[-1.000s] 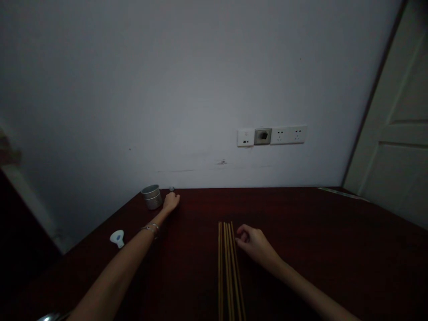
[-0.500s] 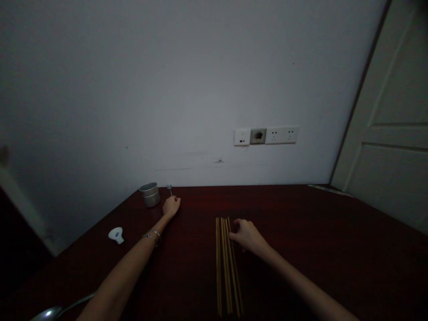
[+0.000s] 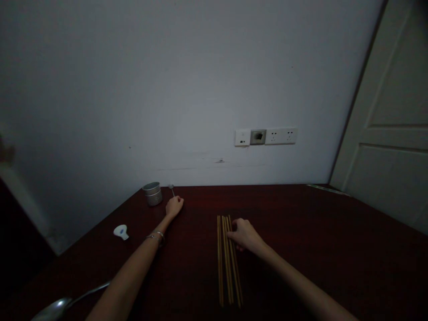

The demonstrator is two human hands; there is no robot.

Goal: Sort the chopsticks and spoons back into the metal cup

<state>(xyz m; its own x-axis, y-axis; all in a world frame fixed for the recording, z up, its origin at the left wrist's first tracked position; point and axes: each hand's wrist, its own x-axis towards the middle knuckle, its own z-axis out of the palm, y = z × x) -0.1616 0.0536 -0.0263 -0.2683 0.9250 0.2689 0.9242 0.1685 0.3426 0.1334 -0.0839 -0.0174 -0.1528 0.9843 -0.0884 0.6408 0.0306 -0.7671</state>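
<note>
My left hand (image 3: 174, 206) is closed around the thin handle of a small metal utensil, and its little head (image 3: 171, 186) points toward the wall. This utensil looks like a small spoon, but it is too dim to be sure. Several long yellowish chopsticks (image 3: 220, 263) lie side by side in front of me, pointing away from me. My right hand (image 3: 245, 234) is at their right side near the far ends. Its thumb lies over the rightmost chopsticks and its fingers curl beside them, closed on them. The exact grip is partly hidden.
A grey metal cup (image 3: 153, 194) stands left of my left hand. Closer on the left lie a short white spoon (image 3: 121, 232) and a large metal spoon (image 3: 55, 308), partly behind my forearm. The dark red table (image 3: 301, 249) meets a wall with sockets (image 3: 281, 136).
The view has shifted slightly. My right thumb has moved a little left, further over the chopsticks. My left hand keeps its place by the cup with the small utensil.
</note>
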